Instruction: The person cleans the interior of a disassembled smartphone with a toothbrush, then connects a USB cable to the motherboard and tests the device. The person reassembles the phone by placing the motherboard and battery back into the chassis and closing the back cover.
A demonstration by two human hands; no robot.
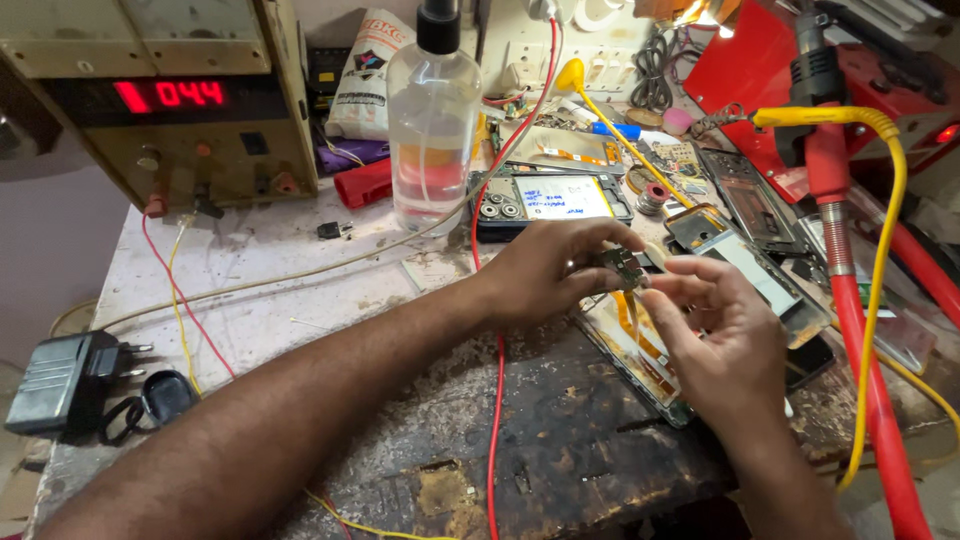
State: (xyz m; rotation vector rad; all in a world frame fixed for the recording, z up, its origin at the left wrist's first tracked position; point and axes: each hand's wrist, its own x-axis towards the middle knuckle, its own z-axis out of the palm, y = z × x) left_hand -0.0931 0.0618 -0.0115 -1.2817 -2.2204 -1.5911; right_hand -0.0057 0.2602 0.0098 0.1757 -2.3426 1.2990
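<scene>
Worn, stained table (300, 290). Clear plastic pump bottle (432, 130) about a third full of clear liquid. Opened phone frame with orange flex cables (640, 355) under the hands. Left hand (560, 270) and right hand (715, 330) fingers pinched on a small green circuit board (626, 267), probably a connector sub-board.

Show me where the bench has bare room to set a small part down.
Bare bench top lies between the power supply, the clear bottle and the black adapter. Right of the hands, phone frames and red cables crowd it.
</scene>
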